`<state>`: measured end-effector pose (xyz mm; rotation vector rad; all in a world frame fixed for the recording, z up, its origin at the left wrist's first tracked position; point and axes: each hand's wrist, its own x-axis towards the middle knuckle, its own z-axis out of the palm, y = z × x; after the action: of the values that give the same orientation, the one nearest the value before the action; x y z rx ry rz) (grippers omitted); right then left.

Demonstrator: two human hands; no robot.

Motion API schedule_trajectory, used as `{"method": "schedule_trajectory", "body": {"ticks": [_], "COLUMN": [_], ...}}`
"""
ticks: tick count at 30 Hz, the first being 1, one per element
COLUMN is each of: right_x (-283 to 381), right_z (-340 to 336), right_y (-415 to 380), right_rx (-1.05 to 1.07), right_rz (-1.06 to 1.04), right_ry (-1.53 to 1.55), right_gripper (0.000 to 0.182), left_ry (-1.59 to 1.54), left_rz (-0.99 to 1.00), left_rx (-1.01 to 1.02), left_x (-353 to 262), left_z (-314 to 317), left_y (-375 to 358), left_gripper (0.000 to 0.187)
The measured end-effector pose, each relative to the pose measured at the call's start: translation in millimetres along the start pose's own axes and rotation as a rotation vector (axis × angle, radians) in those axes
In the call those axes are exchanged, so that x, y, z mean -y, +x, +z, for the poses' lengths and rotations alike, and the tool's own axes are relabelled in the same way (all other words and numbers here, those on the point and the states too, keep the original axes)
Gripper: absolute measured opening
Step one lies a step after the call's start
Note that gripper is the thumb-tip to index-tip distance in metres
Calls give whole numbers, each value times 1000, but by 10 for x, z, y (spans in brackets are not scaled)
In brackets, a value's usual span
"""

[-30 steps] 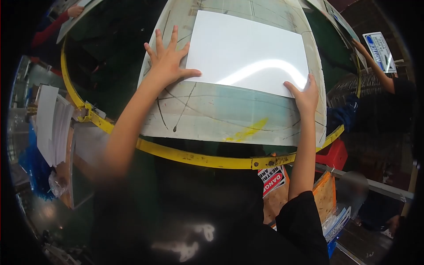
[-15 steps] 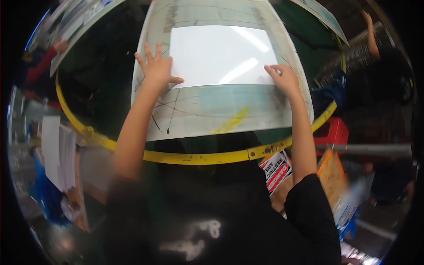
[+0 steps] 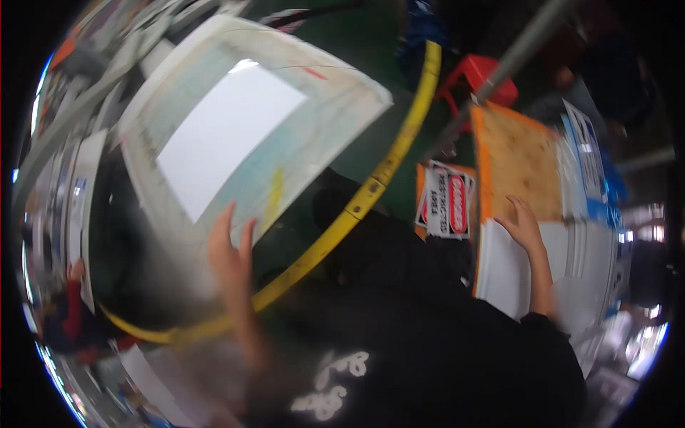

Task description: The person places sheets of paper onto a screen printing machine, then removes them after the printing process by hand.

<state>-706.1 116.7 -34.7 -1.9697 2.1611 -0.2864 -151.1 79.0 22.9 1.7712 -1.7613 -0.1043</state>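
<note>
A blank white sheet (image 3: pixel 228 135) lies flat on a pale, paint-stained board (image 3: pixel 335 118) at the upper left. Just off the sheet's near corner is my left hand (image 3: pixel 232 250), blurred, its thumb and fingers apart and holding nothing. On the other side, my right hand (image 3: pixel 524 225) hovers over a stack of white sheets (image 3: pixel 503 260), at the edge of a wooden board with orange borders (image 3: pixel 521 167). Its fingers are spread from the thumb with nothing between them. Left of that board are printed signs (image 3: pixel 448 203) reading "DANGER" and "RESTRICTED AREA".
A yellow curved rail (image 3: pixel 410 128) runs between my body and the stained board. Behind the wooden board stand a red stool (image 3: pixel 492 78) and a grey pole (image 3: pixel 524 50). At far left, a person's red sleeve (image 3: pixel 73 307) shows beside another board (image 3: pixel 87 178).
My view has turned to the right. Both hands have left the white sheet; the right one has swung over to the stack of sheets. The sheet stays on the stained board.
</note>
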Motion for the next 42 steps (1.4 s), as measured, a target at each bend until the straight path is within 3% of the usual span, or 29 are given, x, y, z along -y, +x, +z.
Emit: {"method": "schedule_trajectory", "body": {"ticks": [3, 5, 10, 23, 25, 27, 29, 30, 32, 35, 38, 39, 42], "right_x": [-186, -199, -24, -174, -140, -125, -13, 2, 143, 704, -226, -380, -444], "right_z": [62, 117, 46, 332, 309, 295, 197, 175, 129, -257, 78, 50, -227], "right_y": [-382, -481, -461, -527, -509, -479, -437, -426, -473, -459, -329, -290, -152], "right_rx": [62, 47, 2, -135, -113, -46, -39, -27, -205, -13, -488, -449, -378], "right_rz": [50, 89, 153, 68, 97, 176, 201, 233, 67, 270, -40, -45, -53], "right_ry": [-90, -88, -80, 14, 56, -50, -98, -127, -161, -319, -117, -46, 49], "right_gripper": [56, 57, 55, 46, 47, 49, 48, 50, 36, 29, 33, 35, 40], "left_ry": [-216, -273, -321, -378, -440, -379, -353, -319, -293, -346, -460, -533, -471], "left_rz": [72, 188, 207, 252, 309, 152, 98, 140, 174, 128, 83, 115, 185], "left_rx": [243, 289, 379, 471, 360, 589, 644, 610, 586, 600, 625, 461, 415], "left_x": [-609, -870, -1140, -1158, -1128, -1101, -1095, -1051, -1005, -1013, -1025, -1030, -1038], "left_z": [129, 258, 372, 402, 406, 412, 391, 458, 456, 334, 239, 224, 297], "left_y": [-280, -394, -599, -721, -737, -777, -809, -866, -917, -923, -915, -976, -1002], "left_gripper": [33, 32, 31, 31, 30, 31, 33, 34, 36, 37, 37, 36, 36]}}
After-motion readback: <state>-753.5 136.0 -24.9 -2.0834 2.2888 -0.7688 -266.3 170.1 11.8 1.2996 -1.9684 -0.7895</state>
